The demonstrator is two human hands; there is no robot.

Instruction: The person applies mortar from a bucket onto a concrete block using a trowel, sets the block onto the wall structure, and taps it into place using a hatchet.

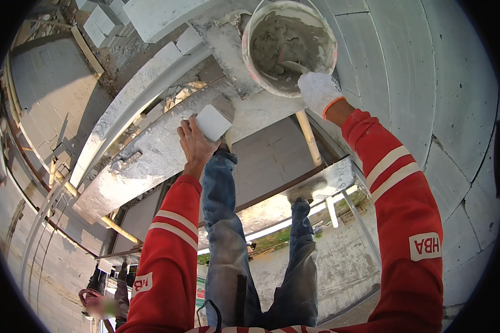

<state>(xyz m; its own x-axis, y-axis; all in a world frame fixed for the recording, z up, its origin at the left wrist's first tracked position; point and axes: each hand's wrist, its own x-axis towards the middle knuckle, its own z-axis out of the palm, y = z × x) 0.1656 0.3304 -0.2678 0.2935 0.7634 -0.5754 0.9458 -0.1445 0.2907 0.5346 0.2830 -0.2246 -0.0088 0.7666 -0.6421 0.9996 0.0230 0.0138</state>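
My left hand (pixel 195 143), bare, has its fingers on the side of a small light-grey block (pixel 214 122). The block sits just past my left foot, over a mortar-splashed plank. What bears its weight cannot be made out. My right hand (pixel 320 93) wears a white knitted glove with an orange cuff and is closed at the near rim of a round bucket (pixel 250 66). Wet grey mortar (pixel 286 41) lies inside. A trowel blade (pixel 294 67) juts from the gloved fist into the mortar; the fist hides its handle.
A grey block wall (pixel 405 72) rises on the right. My feet stand on separate planks (pixel 264 213), with an open gap and lower level between them. Pale poles (pixel 308 136) support them. A long concrete beam (pixel 129 100) curves at left; more blocks (pixel 102 26) lie beyond. Another person (pixel 103 305) is at lower left.
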